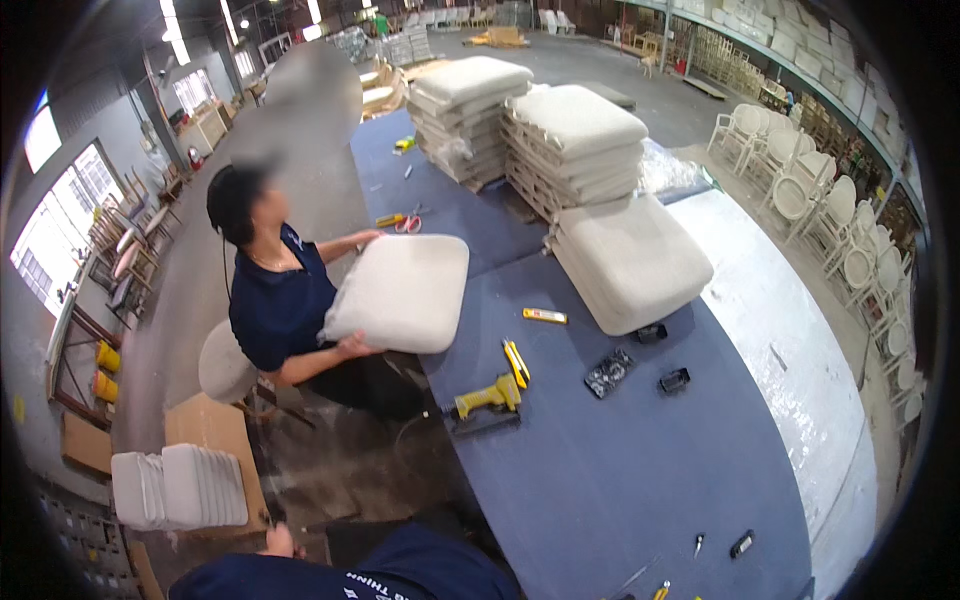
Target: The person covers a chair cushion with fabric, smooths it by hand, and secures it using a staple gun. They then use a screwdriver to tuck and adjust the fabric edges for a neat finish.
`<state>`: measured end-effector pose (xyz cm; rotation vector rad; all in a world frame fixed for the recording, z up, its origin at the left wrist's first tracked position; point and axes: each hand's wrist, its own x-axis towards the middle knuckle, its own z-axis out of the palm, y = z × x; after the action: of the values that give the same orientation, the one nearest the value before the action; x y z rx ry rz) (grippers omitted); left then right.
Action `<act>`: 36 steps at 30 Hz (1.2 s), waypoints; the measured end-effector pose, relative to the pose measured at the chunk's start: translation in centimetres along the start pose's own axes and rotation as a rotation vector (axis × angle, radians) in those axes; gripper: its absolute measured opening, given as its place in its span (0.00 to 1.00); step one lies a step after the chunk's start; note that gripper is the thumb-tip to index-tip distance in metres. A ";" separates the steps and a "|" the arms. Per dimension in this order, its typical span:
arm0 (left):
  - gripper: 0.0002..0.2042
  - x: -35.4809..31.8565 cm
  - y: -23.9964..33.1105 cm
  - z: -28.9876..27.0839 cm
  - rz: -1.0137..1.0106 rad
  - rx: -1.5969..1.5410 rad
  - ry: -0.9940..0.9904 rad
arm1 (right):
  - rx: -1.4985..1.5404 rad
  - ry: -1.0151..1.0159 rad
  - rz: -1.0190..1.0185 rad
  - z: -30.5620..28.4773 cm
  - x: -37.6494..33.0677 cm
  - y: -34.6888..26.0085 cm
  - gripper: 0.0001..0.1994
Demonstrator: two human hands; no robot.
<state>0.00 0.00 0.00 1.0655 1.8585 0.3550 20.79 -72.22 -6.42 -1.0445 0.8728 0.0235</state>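
seat cushion point(400, 292) held by a co-worker, left hand point(281, 541) near cushion stack point(180, 487), grip unclear; right hand unseen

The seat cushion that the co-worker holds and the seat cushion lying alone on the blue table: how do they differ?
The held cushion is tilted over the table edge, gripped on both sides by the co-worker's hands; the lying cushion rests flat on the blue table, with no hand on it. The held cushion is alone; the lying cushion sits beside the tall cushion stacks. Both are off-white, square and rounded at the corners.
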 end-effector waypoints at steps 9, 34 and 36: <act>0.13 -15.0 12.2 24.9 -0.193 0.128 -0.909 | 0.004 -0.360 0.033 23.9 -9.1 -9.3 0.19; 0.26 -20.4 11.4 30.1 0.207 0.474 -1.736 | -0.531 -0.449 0.115 25.7 -12.3 -4.2 0.14; 0.36 -24.1 11.7 30.5 0.697 0.895 -1.618 | -0.713 -0.575 0.020 26.9 -12.2 -4.1 0.15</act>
<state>35.99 -17.93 5.29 1.7316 0.0578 -0.8603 30.81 -49.43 10.00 -1.5800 0.3350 0.6615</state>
